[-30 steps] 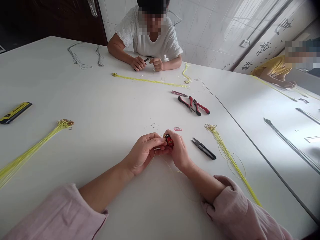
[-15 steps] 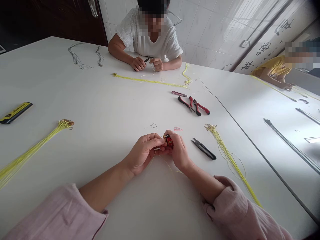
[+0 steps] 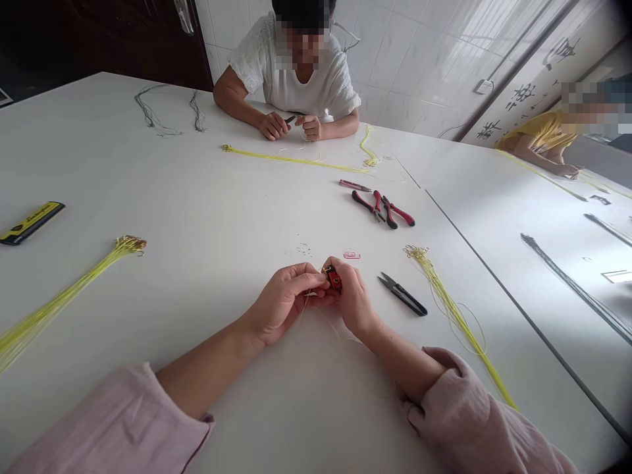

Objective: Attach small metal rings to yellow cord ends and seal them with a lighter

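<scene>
Lighter [image 3: 334,278] (red, yellow emblem) | right hand [image 3: 353,297] grips; writing unreadable

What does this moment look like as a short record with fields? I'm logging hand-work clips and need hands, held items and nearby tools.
left hand: pinching a thin yellow cord at the fingertips
right hand: holding a small red lighter, touching the left hand
nearest tool: black snips, right of the hands
further tools: red-handled pliers
cord bundles: yellow, one far left, one right
surface: white table
other people: one person opposite, one at far right
</scene>
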The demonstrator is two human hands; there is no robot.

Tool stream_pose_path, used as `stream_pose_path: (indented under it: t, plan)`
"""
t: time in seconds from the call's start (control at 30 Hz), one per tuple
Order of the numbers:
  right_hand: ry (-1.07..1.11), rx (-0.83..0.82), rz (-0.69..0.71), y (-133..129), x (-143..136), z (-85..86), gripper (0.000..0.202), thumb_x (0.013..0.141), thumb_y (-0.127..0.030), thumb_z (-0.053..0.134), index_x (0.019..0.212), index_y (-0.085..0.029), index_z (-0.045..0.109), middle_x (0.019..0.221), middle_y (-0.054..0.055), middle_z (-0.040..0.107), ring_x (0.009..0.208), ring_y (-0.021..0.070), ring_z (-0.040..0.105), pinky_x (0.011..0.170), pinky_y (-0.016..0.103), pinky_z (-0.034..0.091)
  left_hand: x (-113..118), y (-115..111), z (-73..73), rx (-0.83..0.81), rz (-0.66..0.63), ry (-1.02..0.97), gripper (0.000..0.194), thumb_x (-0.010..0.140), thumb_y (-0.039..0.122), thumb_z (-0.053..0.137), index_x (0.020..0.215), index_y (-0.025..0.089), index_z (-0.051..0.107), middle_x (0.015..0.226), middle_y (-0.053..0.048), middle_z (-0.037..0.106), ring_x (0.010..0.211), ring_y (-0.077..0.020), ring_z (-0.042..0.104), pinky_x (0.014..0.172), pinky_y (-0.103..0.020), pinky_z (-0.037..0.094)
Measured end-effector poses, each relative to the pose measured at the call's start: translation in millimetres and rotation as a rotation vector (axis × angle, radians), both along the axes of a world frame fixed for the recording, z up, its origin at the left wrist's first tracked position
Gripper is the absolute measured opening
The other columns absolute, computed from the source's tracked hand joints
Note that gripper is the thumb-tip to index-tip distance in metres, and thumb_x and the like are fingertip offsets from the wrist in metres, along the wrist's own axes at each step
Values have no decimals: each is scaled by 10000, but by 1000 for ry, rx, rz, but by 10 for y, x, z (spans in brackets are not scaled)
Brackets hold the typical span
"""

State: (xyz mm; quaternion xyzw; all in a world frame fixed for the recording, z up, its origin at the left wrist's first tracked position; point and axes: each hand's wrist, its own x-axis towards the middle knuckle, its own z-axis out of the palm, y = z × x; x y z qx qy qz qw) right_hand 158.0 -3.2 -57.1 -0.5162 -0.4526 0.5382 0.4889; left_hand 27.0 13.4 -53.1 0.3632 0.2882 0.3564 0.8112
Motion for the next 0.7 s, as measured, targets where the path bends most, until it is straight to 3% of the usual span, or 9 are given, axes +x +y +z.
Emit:
stream_pose_path:
  t: [0.4,0.5,0.6,0.7]
  plan:
    - [10,-11,-5,-4,4,-5,290,859,-309,336,603,-191,404,550,-21,465,557,111,423,494,225,313,1,2,22,-4,8,-9,219,800,224,604,596,150,577,691,8,539,734,-113,551,760,-277,496]
    - [70,-31,-25,0,8,-16,337,883,-382,333,615,-191,406,550,-21,428,530,106,387,478,226,292,0,11,5,-8,19,1,207,798,239,617,613,152,582,718,7,562,743,-109,560,758,-266,497]
    - [87,4,-43,18,31,-35,450,902,-523,329,624,-184,429,528,-34,342,487,90,283,458,234,232,-6,36,-32,34,83,67,195,794,289,642,659,156,595,756,7,583,772,-111,570,810,-283,500]
    - [59,61,-46,45,61,-50,378,853,-527,498,708,-178,520,571,-40,354,504,80,275,470,234,230,-13,59,-59,139,185,190,219,776,348,669,693,159,597,761,9,580,791,-125,576,867,-337,508]
